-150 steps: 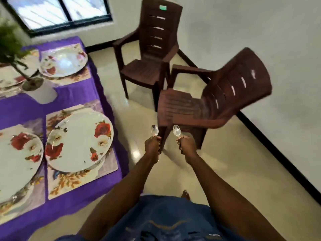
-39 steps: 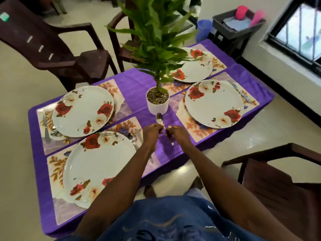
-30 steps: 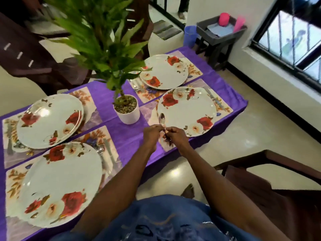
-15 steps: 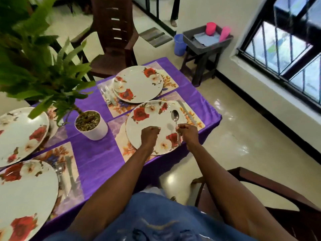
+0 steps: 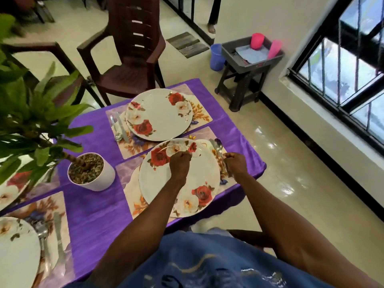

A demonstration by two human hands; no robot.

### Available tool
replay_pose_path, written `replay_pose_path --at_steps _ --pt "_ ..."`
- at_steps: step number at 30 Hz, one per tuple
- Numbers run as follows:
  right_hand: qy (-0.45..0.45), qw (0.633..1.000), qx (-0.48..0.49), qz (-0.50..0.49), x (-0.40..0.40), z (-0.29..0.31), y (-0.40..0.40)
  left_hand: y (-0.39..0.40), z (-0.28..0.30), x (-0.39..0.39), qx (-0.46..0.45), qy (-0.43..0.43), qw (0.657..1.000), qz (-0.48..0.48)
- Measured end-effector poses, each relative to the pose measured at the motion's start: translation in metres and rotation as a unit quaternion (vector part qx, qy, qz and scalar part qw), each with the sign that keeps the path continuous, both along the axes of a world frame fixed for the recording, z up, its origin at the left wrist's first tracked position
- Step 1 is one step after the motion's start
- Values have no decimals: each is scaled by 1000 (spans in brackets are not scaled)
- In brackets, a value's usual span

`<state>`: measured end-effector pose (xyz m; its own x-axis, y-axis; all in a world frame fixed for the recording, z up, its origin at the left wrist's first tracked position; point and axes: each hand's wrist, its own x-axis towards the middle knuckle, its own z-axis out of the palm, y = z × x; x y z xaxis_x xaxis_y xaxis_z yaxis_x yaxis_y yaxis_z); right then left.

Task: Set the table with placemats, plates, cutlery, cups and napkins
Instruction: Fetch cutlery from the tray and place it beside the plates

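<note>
My right hand [image 5: 235, 163] grips the handle of a spoon [image 5: 218, 144], whose bowl lies on the placemat [image 5: 204, 135] just right of the near floral plate [image 5: 199, 179], beside a knife [image 5: 212, 142]. My left hand [image 5: 179, 165] hovers over that plate with its fingers curled, and nothing shows in it. A second floral plate [image 5: 159, 114] sits on the far placemat [image 5: 200, 113], with a spoon and knife [image 5: 119, 127] at its left. More plates and cutlery [image 5: 44, 233] lie at the left edge.
A white potted plant [image 5: 91, 173] stands mid-table on the purple cloth [image 5: 97, 213], its leaves filling the upper left. A brown chair [image 5: 128, 65] faces the far side. A dark stool carries a tray [image 5: 228, 50] with pink cups [image 5: 257, 40] and napkins; a blue cup [image 5: 216, 57] stands beside it.
I have moved right along the table. The spoon went from above the near plate down onto the placemat at its right, still in my right hand. My left hand stayed over the plate.
</note>
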<state>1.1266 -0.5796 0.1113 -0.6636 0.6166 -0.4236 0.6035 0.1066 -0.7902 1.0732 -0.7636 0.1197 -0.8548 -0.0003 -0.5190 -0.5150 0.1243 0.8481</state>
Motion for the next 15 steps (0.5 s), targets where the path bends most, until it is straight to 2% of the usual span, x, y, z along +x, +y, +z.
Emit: replay_pose_path --at_steps 3,9,15 --pt "-21 999 28 21 -15 -7 2 -5 -6 -5 -3 -11 1000 22" --pt "-62 987 84 125 -37 -24 3 -7 -13 -10 -25 -28 998 55" --pt "-78 977 101 171 -43 -31 13 5 -13 -14 -40 -42 993 105"
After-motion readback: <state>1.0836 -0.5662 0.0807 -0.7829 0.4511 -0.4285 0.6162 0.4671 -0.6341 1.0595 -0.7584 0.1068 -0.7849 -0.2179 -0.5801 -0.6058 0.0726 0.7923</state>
